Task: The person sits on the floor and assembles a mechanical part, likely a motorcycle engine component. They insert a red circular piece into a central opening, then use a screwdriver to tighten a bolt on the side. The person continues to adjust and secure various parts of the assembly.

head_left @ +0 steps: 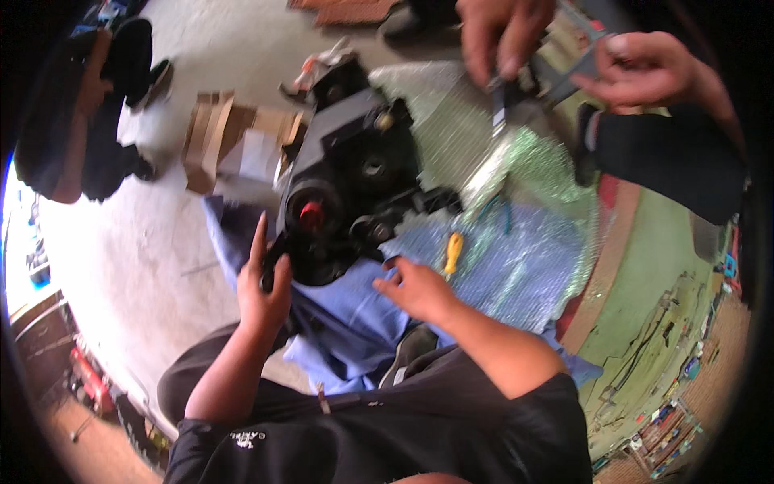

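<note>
A black, bulky car headlight housing (347,161) lies tilted before me, with a round red part (311,214) in an opening on its near left. My left hand (266,294) is at its near left edge, index finger stretched out and thumb against a dark piece. That piece is too blurred to name. My right hand (419,289) is at the near right, thumb and index finger closing around a small dark bit. Blue cloth (347,319) lies under the housing and over my lap. A yellow-handled screwdriver (454,252) rests right of my right hand.
Clear bubble wrap (532,234) spreads to the right. A co-worker's hands (653,73) at the upper right hold a grey tool with red marks and a thin tool. An open cardboard box (214,145) stands at the left. Another person (97,105) is at the far left.
</note>
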